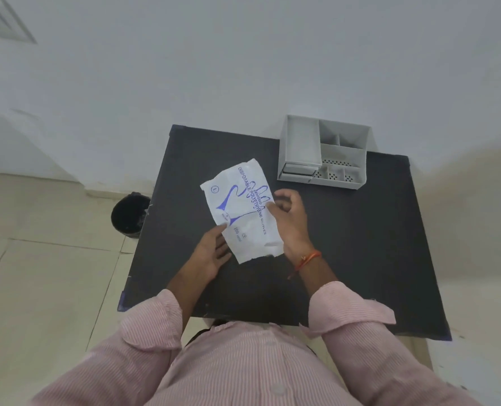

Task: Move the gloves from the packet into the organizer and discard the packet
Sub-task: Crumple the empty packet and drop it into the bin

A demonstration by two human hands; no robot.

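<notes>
A white glove packet (240, 212) with blue print lies over the middle of the black table (360, 244). My right hand (290, 218) pinches its right edge between thumb and fingers. My left hand (211, 253) touches its lower left edge with fingertips, palm open and flat. The gloves themselves are hidden inside the packet. The grey organizer (325, 153), with several compartments, stands at the table's far right corner, apart from both hands.
A black waste bin (129, 215) stands on the tiled floor just left of the table. A white wall runs behind the table. The table's near edge meets my body.
</notes>
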